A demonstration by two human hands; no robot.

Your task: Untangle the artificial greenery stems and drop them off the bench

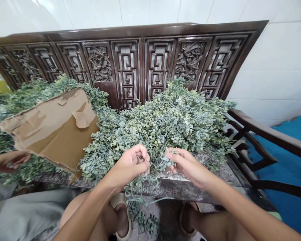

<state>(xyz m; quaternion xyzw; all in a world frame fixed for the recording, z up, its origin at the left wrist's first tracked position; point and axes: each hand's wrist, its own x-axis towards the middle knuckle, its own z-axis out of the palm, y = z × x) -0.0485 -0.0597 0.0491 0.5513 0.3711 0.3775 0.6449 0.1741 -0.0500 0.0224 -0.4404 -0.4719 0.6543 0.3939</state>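
Small-leaved grey-green foliage, which looks like artificial greenery (170, 117), lies heaped on a dark wooden bench (163, 185). My left hand (135, 162) is closed in front of the heap, thumb and fingers pinched on a thin stem. Facing it, a short gap to the right, my right hand (184, 164) is closed around a leafy sprig (167, 162). Loose stems (140, 187) dangle below my hands over the bench's front edge. Some fingertips are partly hidden by leaves.
A torn cardboard sheet (62, 130) leans on more foliage at the left, beside another person's hand (15, 159). The bench has a carved backrest (126, 73) and a right armrest (273, 130). Sprigs (145, 219) lie on the floor between my feet.
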